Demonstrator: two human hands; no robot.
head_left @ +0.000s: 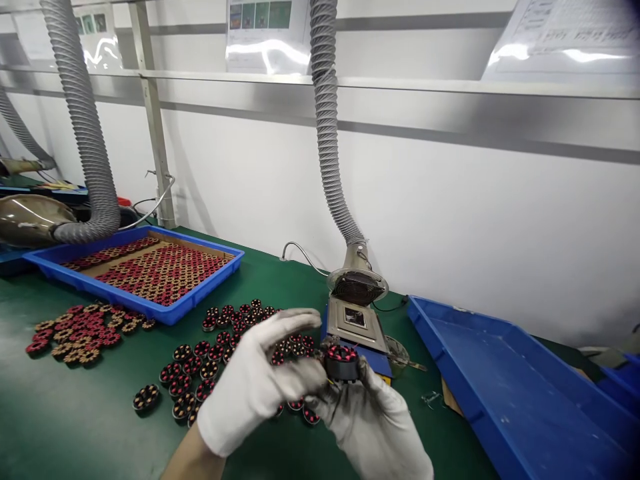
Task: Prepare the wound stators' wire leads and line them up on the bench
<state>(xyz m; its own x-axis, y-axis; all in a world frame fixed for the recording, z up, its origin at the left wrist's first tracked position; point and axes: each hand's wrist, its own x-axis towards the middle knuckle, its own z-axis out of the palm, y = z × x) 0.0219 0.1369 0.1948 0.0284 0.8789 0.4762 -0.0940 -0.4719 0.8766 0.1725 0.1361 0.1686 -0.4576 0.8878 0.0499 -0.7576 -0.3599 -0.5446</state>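
Observation:
My right hand (375, 413), in a white glove with dirty fingertips, grips a small round motor part (342, 363) with a black ring and red windings in its top. My left hand (260, 373), also white-gloved, is beside that part with its fingers apart; the lower fingers are smeared by motion. Whether they touch the part, I cannot tell. Below and behind my left hand lie several similar black-ringed motor parts (200, 370), with red or tan windings. Just beyond my right hand stands a metal hot plate (367, 325) on a blue base.
A blue tray (173, 313) at left holds rows of red and tan winding cores. Loose cores (75, 333) lie before it. A fume hose (327, 120) with a round hood (357, 283) hangs over the plate. Another blue tray (520, 380) is at right.

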